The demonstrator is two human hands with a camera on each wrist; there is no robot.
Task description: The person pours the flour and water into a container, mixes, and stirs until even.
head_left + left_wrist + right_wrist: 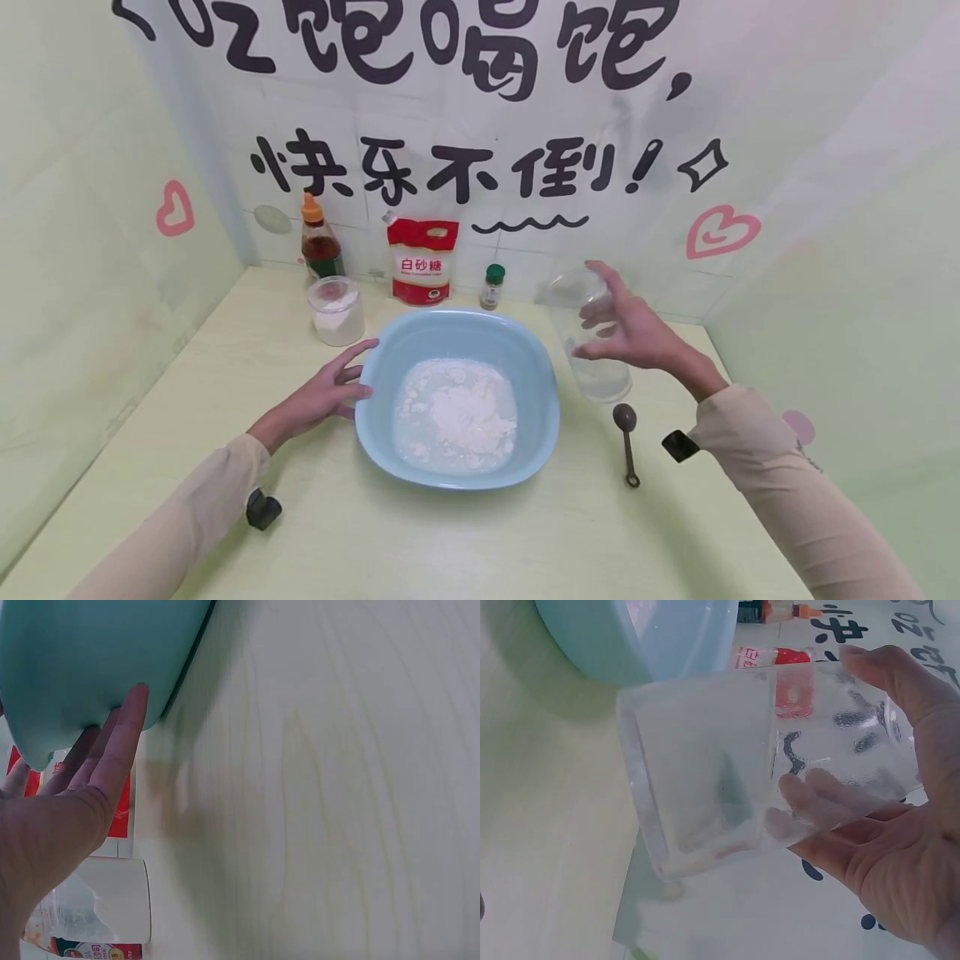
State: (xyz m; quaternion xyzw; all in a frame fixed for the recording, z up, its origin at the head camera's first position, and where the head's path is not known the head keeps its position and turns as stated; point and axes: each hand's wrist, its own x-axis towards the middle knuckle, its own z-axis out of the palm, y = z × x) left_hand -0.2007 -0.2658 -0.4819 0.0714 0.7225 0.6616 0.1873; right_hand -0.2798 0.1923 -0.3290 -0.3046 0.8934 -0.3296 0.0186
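Observation:
In the head view, a light blue basin (551,417) holds white powder (468,417) lying in clumps in a pale, wet-looking layer. My left hand (322,396) touches the basin's left side, its straight fingers (120,746) against the outer wall in the left wrist view. Right of the basin, my right hand (637,333) grips a clear cup (697,772) around its upper part. Clear liquid fills the lower part of this cup, and the white wall shows through it.
Behind the basin stand a sauce bottle (322,250), a tub of white powder (337,317), a red sugar bag (422,271) and a small green-capped jar (492,287). A dark measuring spoon (627,442) lies at the right. Walls (825,233) enclose the table's back and sides.

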